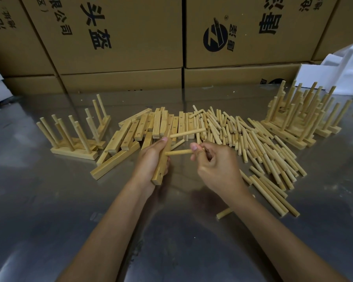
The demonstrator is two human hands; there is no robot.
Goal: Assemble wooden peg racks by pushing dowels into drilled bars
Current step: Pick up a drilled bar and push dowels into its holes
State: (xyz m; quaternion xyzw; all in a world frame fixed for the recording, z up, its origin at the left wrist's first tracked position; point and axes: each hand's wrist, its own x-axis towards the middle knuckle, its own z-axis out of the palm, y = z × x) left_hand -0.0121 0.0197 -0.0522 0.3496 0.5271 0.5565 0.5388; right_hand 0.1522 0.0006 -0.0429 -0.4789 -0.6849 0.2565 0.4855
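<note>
Drilled bar [161, 159] gripped in the left hand [151, 159], above the table's middle, nearer the front edge than the piles. Long axis running away from the person, near end low, far end raised toward the bar pile; drilled face turned right, one empty hole showing near the lower end. Two pegs already seated: upper dowel [186, 133] and a second one [177, 143] sticking out rightward. Third dowel [178, 152] lying crosswise, left tip at the bar, right end pinched between thumb and fingers of the right hand [214, 165]; probably being pushed home, though seating depth hard to tell.

Outward: loose bars [151, 127] heaped behind the hands, loose dowels [253, 143] spread to the right and toward the front. Finished racks [73, 137] near the left edge, a denser stack of finished racks [300, 119] toward the far right corner. Steel table [49, 220] under everything, cardboard boxes [120, 37] along the far edge.

Judged progress: several racks done, this one partly pegged, plenty of stock left.
</note>
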